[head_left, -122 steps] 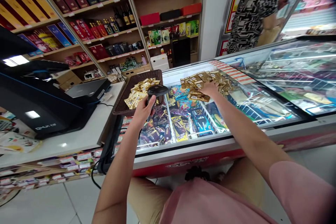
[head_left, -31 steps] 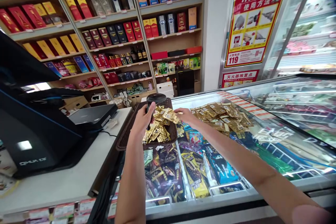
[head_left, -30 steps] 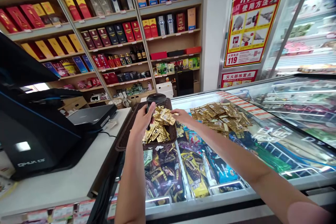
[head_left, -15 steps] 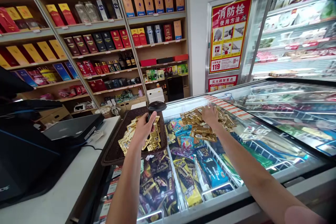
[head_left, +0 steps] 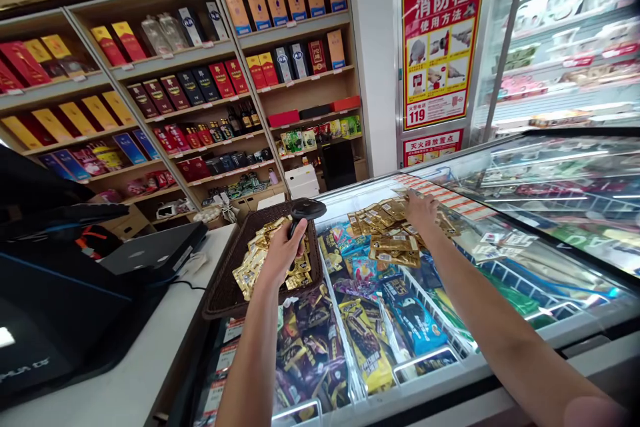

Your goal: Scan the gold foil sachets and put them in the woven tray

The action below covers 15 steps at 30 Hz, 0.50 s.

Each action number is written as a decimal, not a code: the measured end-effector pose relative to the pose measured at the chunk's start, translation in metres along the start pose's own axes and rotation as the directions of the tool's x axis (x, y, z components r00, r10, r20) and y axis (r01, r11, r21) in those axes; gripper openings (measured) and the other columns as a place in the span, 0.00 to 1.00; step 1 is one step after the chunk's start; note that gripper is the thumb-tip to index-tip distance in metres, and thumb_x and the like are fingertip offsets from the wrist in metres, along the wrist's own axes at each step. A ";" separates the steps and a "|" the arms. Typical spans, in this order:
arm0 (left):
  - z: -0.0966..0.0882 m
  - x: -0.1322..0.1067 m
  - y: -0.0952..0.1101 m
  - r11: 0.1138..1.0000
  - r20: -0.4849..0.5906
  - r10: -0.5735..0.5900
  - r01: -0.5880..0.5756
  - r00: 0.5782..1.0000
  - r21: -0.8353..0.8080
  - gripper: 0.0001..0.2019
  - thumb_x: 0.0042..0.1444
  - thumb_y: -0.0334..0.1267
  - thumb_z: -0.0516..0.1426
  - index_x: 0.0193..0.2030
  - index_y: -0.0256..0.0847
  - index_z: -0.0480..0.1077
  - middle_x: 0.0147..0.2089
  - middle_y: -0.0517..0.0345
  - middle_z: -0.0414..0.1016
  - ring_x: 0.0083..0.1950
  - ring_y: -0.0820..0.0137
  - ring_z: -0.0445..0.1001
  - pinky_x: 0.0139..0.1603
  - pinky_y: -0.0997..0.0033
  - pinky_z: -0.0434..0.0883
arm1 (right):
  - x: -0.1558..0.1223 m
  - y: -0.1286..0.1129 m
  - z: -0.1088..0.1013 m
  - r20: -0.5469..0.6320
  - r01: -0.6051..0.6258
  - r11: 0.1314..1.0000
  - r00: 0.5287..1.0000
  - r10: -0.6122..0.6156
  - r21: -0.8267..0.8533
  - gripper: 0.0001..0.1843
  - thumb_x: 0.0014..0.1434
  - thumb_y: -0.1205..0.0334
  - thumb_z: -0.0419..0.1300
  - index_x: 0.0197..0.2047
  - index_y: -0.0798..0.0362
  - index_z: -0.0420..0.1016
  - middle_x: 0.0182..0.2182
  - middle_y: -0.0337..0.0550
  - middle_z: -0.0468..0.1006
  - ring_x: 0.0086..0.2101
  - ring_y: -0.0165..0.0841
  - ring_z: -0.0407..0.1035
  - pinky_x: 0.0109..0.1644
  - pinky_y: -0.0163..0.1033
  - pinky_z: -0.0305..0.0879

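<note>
My left hand (head_left: 285, 250) is wrapped around the handle of a black barcode scanner (head_left: 309, 209), its head pointing right. The scanner is above a brown woven basket (head_left: 220, 297) holding many small gold packets (head_left: 255, 260). Farther right, my right hand (head_left: 423, 212) is over a spread of gold packets (head_left: 395, 240) on the freezer's glass top. Its fingers look bent and close together at the far side of the packets. Whatever they pinch is blurred and partly hidden.
Beneath the glass of the chest freezer (head_left: 363, 397) lie wrapped ice creams and wire dividers. A white counter (head_left: 130, 353) with a dark checkout machine (head_left: 45, 320) stands at left. Shelves of boxed bottles (head_left: 175, 90) line the back wall, beside a red fire-hydrant poster (head_left: 443, 47).
The view has shifted slightly, so the scene sits a little differently. My right hand has moved a little right over the gold packets. My left hand still grips the scanner above the basket.
</note>
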<state>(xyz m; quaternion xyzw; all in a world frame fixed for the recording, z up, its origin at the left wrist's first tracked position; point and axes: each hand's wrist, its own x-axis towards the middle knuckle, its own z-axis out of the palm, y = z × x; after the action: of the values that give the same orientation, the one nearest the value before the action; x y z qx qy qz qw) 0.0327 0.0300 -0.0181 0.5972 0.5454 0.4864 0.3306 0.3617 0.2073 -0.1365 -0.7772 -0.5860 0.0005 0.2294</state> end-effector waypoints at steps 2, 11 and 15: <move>0.002 -0.001 0.002 1.000 0.005 0.000 0.000 1.000 -0.020 0.24 0.53 0.63 0.58 0.33 0.40 0.65 0.24 0.67 0.60 0.22 0.78 0.62 0.21 0.78 0.57 | -0.001 -0.013 -0.010 -0.003 0.016 0.997 1.000 -0.016 0.071 0.29 0.64 0.63 0.50 0.68 0.53 0.58 0.51 0.63 0.72 0.56 0.55 0.61 0.55 0.57 0.54; -0.004 -0.007 0.012 0.986 0.030 -0.103 0.106 0.994 -0.131 0.26 0.51 0.64 0.59 0.34 0.39 0.65 0.27 0.65 0.63 0.21 0.80 0.62 0.19 0.78 0.56 | -0.048 -0.079 -0.043 0.261 0.069 0.716 0.903 -0.341 0.695 0.27 0.56 0.46 0.62 0.56 0.48 0.76 0.48 0.49 0.79 0.45 0.41 0.71 0.46 0.41 0.65; -0.009 -0.007 0.013 0.985 0.023 -0.117 0.119 0.993 -0.128 0.25 0.50 0.63 0.60 0.33 0.40 0.64 0.25 0.66 0.60 0.21 0.79 0.63 0.18 0.78 0.55 | -0.060 -0.089 -0.041 0.228 0.031 0.540 0.885 -0.406 0.841 0.14 0.53 0.55 0.63 0.41 0.51 0.81 0.39 0.43 0.81 0.37 0.34 0.71 0.40 0.36 0.64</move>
<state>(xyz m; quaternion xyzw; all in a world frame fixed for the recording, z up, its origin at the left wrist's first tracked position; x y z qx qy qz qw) 0.0295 0.0194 -0.0050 0.5450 0.5447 0.4954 0.4011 0.2728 0.1565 -0.0840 -0.4822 -0.6460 0.3995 0.4365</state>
